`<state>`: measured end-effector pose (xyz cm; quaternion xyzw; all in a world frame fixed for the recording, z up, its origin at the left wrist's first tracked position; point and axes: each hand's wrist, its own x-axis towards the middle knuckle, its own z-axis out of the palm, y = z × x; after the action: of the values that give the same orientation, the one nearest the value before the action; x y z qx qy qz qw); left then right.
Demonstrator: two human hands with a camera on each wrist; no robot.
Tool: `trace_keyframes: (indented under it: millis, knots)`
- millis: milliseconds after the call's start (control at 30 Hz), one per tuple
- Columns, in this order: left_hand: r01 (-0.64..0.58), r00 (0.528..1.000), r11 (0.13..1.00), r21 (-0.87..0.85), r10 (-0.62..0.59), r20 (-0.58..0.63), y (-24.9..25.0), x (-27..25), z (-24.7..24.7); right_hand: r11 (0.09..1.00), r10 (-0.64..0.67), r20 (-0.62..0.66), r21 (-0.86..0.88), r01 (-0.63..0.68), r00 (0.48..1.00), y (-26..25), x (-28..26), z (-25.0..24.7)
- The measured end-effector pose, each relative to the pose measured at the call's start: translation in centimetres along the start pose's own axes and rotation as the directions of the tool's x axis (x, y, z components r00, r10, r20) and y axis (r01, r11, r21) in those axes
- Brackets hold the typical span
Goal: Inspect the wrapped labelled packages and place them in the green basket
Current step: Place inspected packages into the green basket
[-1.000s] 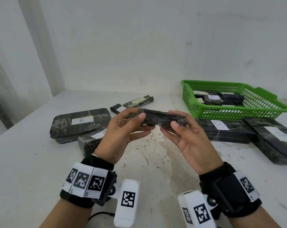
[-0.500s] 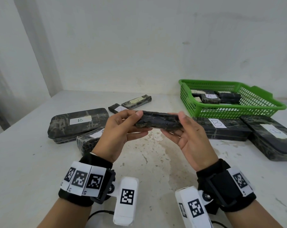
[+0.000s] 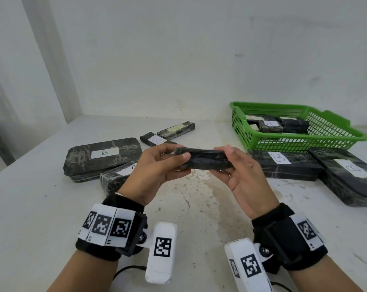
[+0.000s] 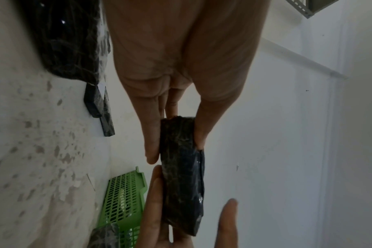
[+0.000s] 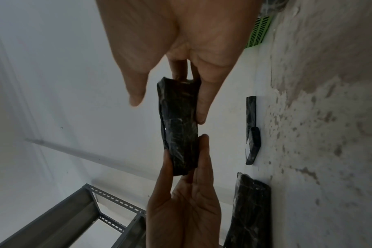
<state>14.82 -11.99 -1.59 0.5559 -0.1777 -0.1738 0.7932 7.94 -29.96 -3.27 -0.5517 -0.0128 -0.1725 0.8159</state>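
Both hands hold a dark wrapped package (image 3: 205, 159) level above the table's middle, and no label shows on it. My left hand (image 3: 185, 162) pinches its left end between thumb and fingers. My right hand (image 3: 227, 163) has its fingers curled under the right end and its thumb over the top, with a small gap at the thumb in the wrist views. The same package (image 4: 181, 176) (image 5: 178, 127) is seen end on there. The green basket (image 3: 300, 138) stands at the back right and holds several wrapped packages, one labelled A (image 3: 270, 125).
On the table, a large package labelled B (image 3: 103, 157) lies left, with a smaller one (image 3: 115, 178) partly behind my left hand. Two small packages (image 3: 168, 134) lie behind. Two large packages (image 3: 283, 165) (image 3: 351, 175) lie in front of the basket. A wall closes the back.
The package has been rolled a little between the fingers. My right thumb has shifted from its near face to its top. Both hands keep hold of it.
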Motion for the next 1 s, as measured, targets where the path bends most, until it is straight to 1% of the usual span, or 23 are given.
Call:
trace_keyframes:
  millis: [67, 167, 267, 333, 467, 567, 733, 833, 1000]
  knots:
    - [-0.015, 1.000, 1.000, 0.014, 0.015, -0.001, 0.07, -0.07, 0.09, 1.000, -0.011, 0.021, 0.010, 0.011, 1.000, 0.04, -0.14, 0.08]
    - [-0.008, 1.000, 0.999, 0.039, 0.007, 0.014, 0.09, -0.14, 0.08, 0.997, -0.041, -0.021, -0.061, 0.039, 0.999, -0.08, -0.22, 0.22]
    - [0.040, 0.995, 0.999, 0.037, -0.043, 0.087, 0.13, -0.23, 0.15, 0.996, -0.055, -0.039, -0.071, 0.052, 0.998, -0.44, -0.22, 0.11]
    - [0.044, 0.991, 0.998, 0.042, -0.049, 0.121, 0.07, -0.36, 0.35, 0.997, -0.046, -0.035, -0.063, 0.044, 0.998, -0.57, -0.25, 0.12]
    - [0.010, 0.996, 0.999, 0.048, -0.014, 0.084, 0.07, -0.34, 0.47, 0.999, -0.013, 0.003, -0.042, 0.013, 1.000, -0.42, -0.40, 0.43]
    - [0.016, 0.997, 0.999, 0.037, -0.019, 0.072, 0.23, -0.35, 0.32, 0.999, 0.036, 0.035, -0.015, -0.036, 0.999, -0.60, -0.55, 0.66]
    - [0.052, 0.988, 0.999, 0.011, -0.053, 0.142, 0.26, -0.64, 0.62, 1.000, -0.016, -0.054, -0.014, 0.015, 0.998, -0.85, -0.41, 0.48]
    - [0.054, 0.992, 0.998, 0.016, -0.055, 0.114, 0.20, -0.57, 0.89, 1.000, -0.015, -0.054, -0.014, 0.015, 0.998, -0.83, -0.35, 0.46]
    - [0.017, 0.998, 0.999, 0.035, -0.019, 0.066, -0.06, -0.32, 0.70, 0.999, 0.046, -0.013, -0.017, -0.046, 0.999, -0.55, -0.52, 0.67]
